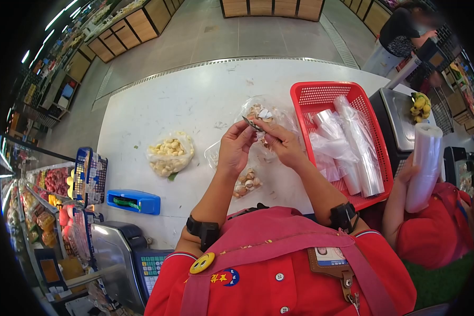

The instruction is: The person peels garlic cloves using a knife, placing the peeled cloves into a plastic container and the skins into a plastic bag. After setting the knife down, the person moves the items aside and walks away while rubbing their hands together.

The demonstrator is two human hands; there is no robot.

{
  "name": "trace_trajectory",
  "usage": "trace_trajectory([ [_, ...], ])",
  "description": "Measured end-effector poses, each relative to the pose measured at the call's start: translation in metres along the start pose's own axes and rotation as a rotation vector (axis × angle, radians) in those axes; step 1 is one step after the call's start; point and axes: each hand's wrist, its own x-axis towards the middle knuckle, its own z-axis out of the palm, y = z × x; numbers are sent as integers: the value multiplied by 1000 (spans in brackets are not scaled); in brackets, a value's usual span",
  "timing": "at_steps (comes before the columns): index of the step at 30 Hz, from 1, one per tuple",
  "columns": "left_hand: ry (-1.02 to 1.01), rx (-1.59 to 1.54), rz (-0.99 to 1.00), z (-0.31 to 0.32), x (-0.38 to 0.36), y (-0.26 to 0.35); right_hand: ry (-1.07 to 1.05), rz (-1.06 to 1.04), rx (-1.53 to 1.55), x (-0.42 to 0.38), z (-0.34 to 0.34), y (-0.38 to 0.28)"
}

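My left hand point(237, 146) and my right hand point(285, 145) meet over the white table point(205, 95), both with fingers pinched together. A small, thin, dark blade-like object point(253, 125) shows between the fingertips, on the right hand's side. What the left fingers pinch is mostly hidden. Just beyond lies a clear plastic bag point(268, 109) with papery garlic skins. Nearer my body, below the hands, is a bag of unpeeled garlic cloves point(247, 183). To the left sits an open clear bag of peeled garlic cloves point(171, 151).
A red basket point(296, 95) with plastic bag rolls point(359, 147) stands right of my hands. Beyond it are a scale point(400, 118) and bananas point(420, 107). A co-worker at right holds a bag roll point(424, 163). A blue holder point(151, 204) and a weighing machine point(116, 258) are left.
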Motion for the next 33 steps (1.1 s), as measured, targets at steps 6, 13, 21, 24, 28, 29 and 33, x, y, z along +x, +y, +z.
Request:
trace_trajectory([
  [6, -27, -55, -71, 0, 0, 2, -3, 416, 489, 1, -11, -18],
  [13, -3, -69, -49, 4, -1, 6, -11, 346, 340, 0, -10, -19],
  [21, 34, -119, -42, 2, -3, 8, 7, 216, 248, 1, -4, -16],
  [24, 41, -117, -22, 0, -2, 6, -1, 8, 38, 0, -1, -12],
  [28, 49, -63, 37, 2, -2, 3, -51, 93, 93, -1, 1, -16],
  [29, 52, -64, 39, 3, -3, 4, -45, 105, 112, -1, 2, -17],
  [33, 72, -94, 18, 2, -3, 4, -47, 107, 89, -1, 2, -15],
])
